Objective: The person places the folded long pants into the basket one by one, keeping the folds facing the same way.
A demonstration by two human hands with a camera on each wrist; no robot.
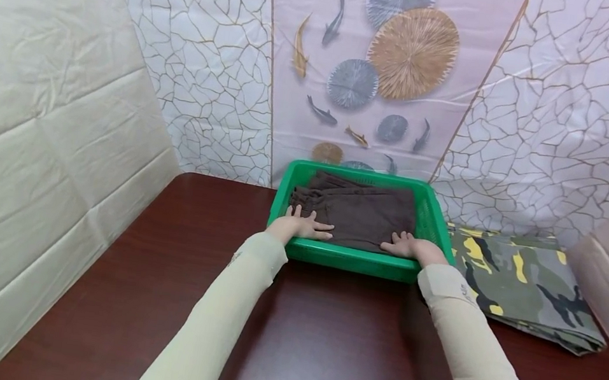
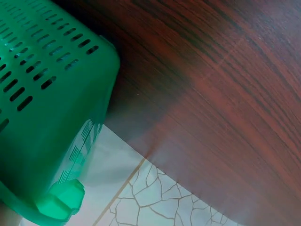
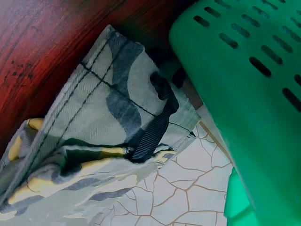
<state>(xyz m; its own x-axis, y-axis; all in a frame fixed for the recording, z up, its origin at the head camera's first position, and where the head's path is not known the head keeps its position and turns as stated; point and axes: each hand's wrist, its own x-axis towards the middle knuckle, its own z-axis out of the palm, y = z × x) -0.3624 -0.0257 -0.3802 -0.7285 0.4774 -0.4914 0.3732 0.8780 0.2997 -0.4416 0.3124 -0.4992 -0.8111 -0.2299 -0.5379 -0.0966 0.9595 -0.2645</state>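
The basket (image 1: pixel 353 262) is green, the garment (image 1: pixel 367 216) dark brown. The camo cloth (image 1: pixel 529 285) mixes grey-green, yellow and black, its strap (image 3: pixel 153 136) black. The table (image 1: pixel 342 342) is reddish-brown, dark-grained, the sleeves (image 1: pixel 219 313) cream. Gold cracks vein the white backdrop (image 1: pixel 567 122); grey and tan discs (image 1: pixel 411 53) and fish (image 1: pixel 333 22) pattern its pinkish panel (image 1: pixel 299 141).

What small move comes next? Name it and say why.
Probably lift the left hand and right hand clear: both lie with fingers extended over the dark garment, which already sits folded inside the green basket.
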